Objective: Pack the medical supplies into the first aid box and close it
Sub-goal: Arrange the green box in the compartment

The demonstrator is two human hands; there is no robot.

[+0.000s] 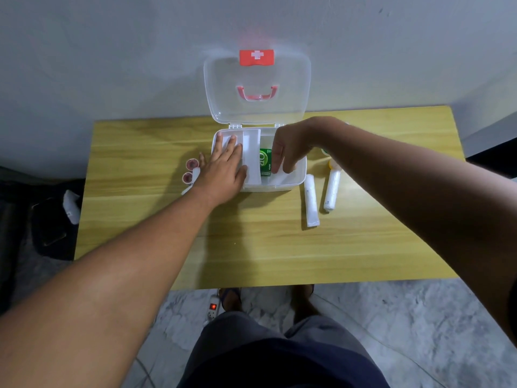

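The white first aid box point(296, 179) stands open at the far middle of the table, its clear lid point(257, 107) with a red cross latch leaning back against the wall. A white inner tray point(251, 152) covers the box's left half. My left hand point(223, 169) lies flat on that tray, fingers spread. My right hand point(291, 147) reaches down into the right half, fingers curled beside a green packet point(265, 161); whether it grips the packet is hidden. Two wrapped white bandage rolls point(311, 200) point(332, 189) lie right of the box.
Two small round red-brown items point(190, 170) and a white strip lie left of the box. A yellow-capped item point(331, 163) peeks out under my right forearm. The yellow wooden table point(251, 247) meets the wall. On the floor are a power strip point(212, 306) and a dark bag.
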